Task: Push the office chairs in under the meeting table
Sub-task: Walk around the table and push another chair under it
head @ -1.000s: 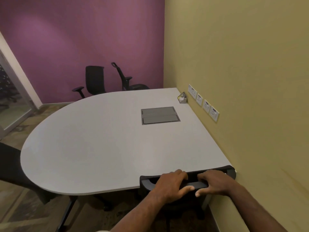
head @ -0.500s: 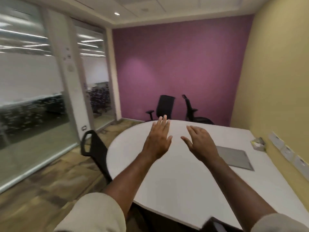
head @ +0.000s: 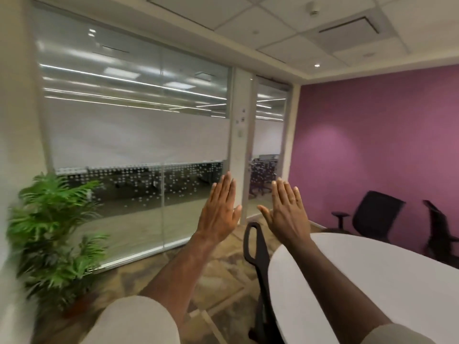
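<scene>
Neither grip of mine holds anything: my left hand (head: 221, 214) and right hand (head: 288, 214) are both raised flat, fingers spread apart, palms facing away, in the air in front of me and well above the floor. They hang side by side without touching.

Just below my right hand stands the nearest chair (head: 257, 259), seen edge-on, its dark back upright at the rounded end of the worktop (head: 372, 274). I judge it only partly tucked in; how far its seat goes under, I cannot tell. Across the room, two more chairs wait: one black chair (head: 375, 217) and a reclined chair (head: 439, 229), both standing back from the worktop's far edge near the purple wall (head: 372, 145).

So I count three chairs in view and one worktop. As I read it, at least those two far ones need pushing in, and the near one probably wants a final shove. A potted plant (head: 52, 232) stands by the glass partition (head: 136, 145).
</scene>
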